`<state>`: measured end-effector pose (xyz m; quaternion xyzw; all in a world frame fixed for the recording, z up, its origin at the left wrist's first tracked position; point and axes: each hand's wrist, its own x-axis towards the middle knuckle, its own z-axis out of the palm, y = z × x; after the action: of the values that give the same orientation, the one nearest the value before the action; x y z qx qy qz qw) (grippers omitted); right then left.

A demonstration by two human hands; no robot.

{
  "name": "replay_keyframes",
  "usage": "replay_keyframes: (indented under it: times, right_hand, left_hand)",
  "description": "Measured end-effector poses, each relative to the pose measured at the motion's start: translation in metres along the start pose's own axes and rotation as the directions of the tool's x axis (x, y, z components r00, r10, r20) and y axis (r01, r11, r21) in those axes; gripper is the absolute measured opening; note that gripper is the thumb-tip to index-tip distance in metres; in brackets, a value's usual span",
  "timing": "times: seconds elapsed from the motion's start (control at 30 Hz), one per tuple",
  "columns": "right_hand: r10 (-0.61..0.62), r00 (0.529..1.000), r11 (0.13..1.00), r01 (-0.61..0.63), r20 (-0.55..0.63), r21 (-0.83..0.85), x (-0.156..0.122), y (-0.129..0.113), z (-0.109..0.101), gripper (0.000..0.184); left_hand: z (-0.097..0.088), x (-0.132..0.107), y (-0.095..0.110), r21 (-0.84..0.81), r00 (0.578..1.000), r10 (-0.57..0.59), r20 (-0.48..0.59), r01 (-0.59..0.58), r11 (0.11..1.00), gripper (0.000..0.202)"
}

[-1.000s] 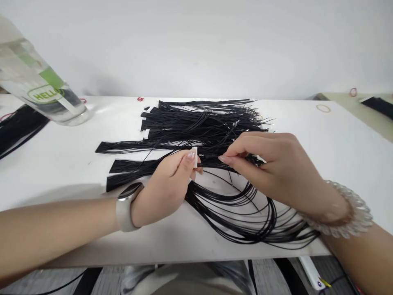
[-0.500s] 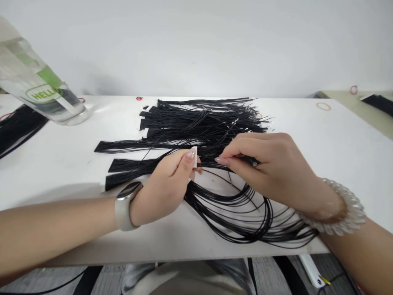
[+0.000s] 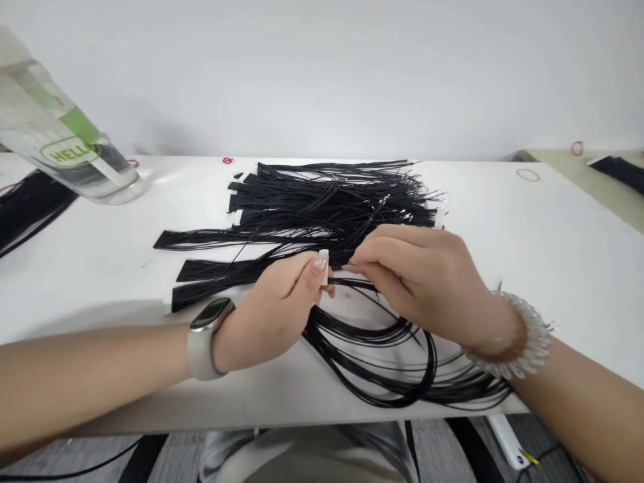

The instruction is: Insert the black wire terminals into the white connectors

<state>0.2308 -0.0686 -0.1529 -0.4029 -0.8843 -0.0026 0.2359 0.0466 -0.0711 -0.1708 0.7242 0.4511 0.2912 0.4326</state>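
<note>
My left hand (image 3: pixel 282 302) is closed, with thumb and fingers gripping a small white connector housing (image 3: pixel 325 274) that stands upright. Black wires (image 3: pixel 372 330) hang from beneath this hand and curve in loops to the right across the table. Just right of the connector, my right hand (image 3: pixel 417 275) is closed in a pinch, its fingertips apparently on a thin black wire, mostly hidden by the fingers. Behind both hands lies a pile of black wire bundles (image 3: pixel 302 198), with shiny metal terminals at the right ends.
A clear cup with green lettering (image 3: pixel 70 153) stands at the far left, beside more black wires (image 3: pixel 30 208). A yellowish rubber band (image 3: pixel 528 175) lies at the back right of the white table (image 3: pixel 568 255). A white device (image 3: pixel 508 439) is below the front edge.
My right hand has moved slightly left and down, and its fingertips are lower. The connector in my left hand has come down slightly. The wire loops have shifted a little left.
</note>
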Motion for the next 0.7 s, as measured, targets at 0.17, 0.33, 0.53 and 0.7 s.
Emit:
replay_keyframes:
  times: [0.17, 0.33, 0.53, 0.7]
  right_hand:
    - [0.053, 0.999, 0.992, -0.054, -0.01, -0.11, 0.002, 0.006, -0.013, 0.022]
    - [0.182, 0.974, 0.98, -0.19, 0.133, 0.051, 0.0, 0.011, -0.05, 0.043]
    - [0.048, 0.72, 0.822, -0.422, 0.692, 0.383, -0.001, 0.001, -0.03, 0.034]
    - [0.1, 0.848, 0.799, -0.38, 0.52, 0.467, -0.003, -0.015, 0.006, 0.04]
  left_hand:
    - [0.0, 0.004, -0.001, -0.058, 0.993, -0.077, -0.087, 0.072, 0.996, 0.037]
    - [-0.002, 0.007, -0.003, -0.243, 0.957, -0.23, -0.178, 0.184, 0.952, 0.04]
    - [-0.001, 0.008, -0.007, -0.139, 0.96, -0.165, -0.227, 0.136, 0.981, 0.039]
    - [0.0, 0.01, -0.009, -0.115, 0.963, -0.118, -0.242, 0.092, 0.989, 0.038]
